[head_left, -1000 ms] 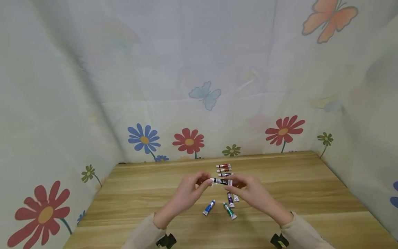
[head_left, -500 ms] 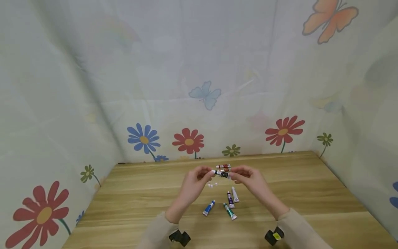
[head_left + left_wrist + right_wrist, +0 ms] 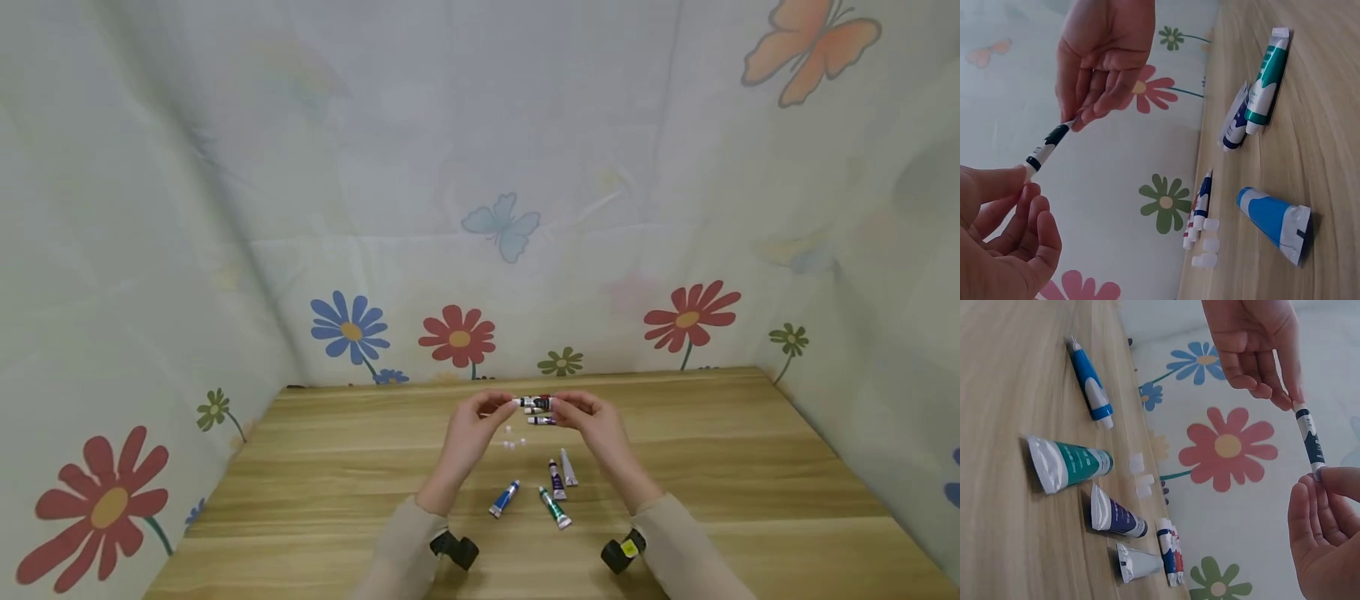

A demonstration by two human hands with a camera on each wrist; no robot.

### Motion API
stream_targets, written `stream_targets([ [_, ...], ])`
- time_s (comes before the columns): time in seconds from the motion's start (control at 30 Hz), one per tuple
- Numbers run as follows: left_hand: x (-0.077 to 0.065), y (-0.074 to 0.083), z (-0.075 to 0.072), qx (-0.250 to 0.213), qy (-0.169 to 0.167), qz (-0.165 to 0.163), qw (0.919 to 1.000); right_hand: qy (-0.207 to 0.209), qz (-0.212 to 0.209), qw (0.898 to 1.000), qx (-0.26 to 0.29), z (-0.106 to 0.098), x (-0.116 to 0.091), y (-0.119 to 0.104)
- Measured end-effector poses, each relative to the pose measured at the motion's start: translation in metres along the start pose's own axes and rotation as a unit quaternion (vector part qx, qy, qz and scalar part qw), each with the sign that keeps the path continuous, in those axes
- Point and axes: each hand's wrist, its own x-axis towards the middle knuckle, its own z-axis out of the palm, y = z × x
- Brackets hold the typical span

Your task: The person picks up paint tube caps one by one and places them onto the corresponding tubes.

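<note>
A small paint tube with a black label (image 3: 537,402) is held up level between both hands over the far part of the table. My left hand (image 3: 469,429) pinches its white cap end between thumb and fingers. At the other side my right hand (image 3: 602,429) pinches the flat crimped end. The left wrist view shows the same black tube (image 3: 1049,145) clear of the tabletop, against the wall cloth. Below the hands lie several small white caps (image 3: 1137,464). Behind the held tube, a dark blue tube (image 3: 542,421) and red-labelled tubes are partly covered.
Nearer on the wooden table (image 3: 337,500) lie a blue tube (image 3: 505,498), a green tube (image 3: 554,507), a purple tube (image 3: 556,479) and a plain white tube (image 3: 568,467). A printed cloth wall (image 3: 375,208) rises behind the table's far edge.
Both hands have lifted the black tube and carried it farther from the body. The small white caps and the plain white tube, mostly covered a second ago, now show.
</note>
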Motion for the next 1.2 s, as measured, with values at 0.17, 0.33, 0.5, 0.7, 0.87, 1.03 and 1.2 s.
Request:
stream_targets([
  [0.17, 0.017, -0.014, 0.009, 0.018, 0.002, -0.009, 0.9998, 0.018, 0.008, 1.0, -0.019, -0.001, 0.012, 0.008],
  [0.33, 0.028, -0.03, 0.021, 0.029, -0.006, -0.03, 0.9991, 0.03, 0.034, 0.998, -0.038, -0.005, 0.021, 0.025],
  [0.5, 0.032, -0.043, 0.032, 0.045, -0.022, -0.045, 0.9978, 0.043, 0.051, 0.997, -0.025, -0.01, 0.028, 0.045],
  [0.7, 0.033, -0.053, 0.038, 0.084, -0.03, -0.035, 0.9953, 0.031, 0.057, 0.998, -0.023, -0.015, 0.035, 0.059],
  [0.87, 0.032, -0.057, 0.039, 0.101, -0.046, -0.031, 0.9933, 0.012, 0.067, 0.997, -0.028, -0.018, 0.036, 0.064],
  [1.03, 0.031, -0.058, 0.038, 0.114, -0.061, -0.041, 0.9907, -0.016, 0.081, 0.996, -0.018, -0.021, 0.037, 0.066],
  [1.2, 0.032, -0.06, 0.037, 0.135, -0.09, -0.049, 0.9855, -0.024, 0.088, 0.995, -0.044, -0.023, 0.039, 0.068],
])
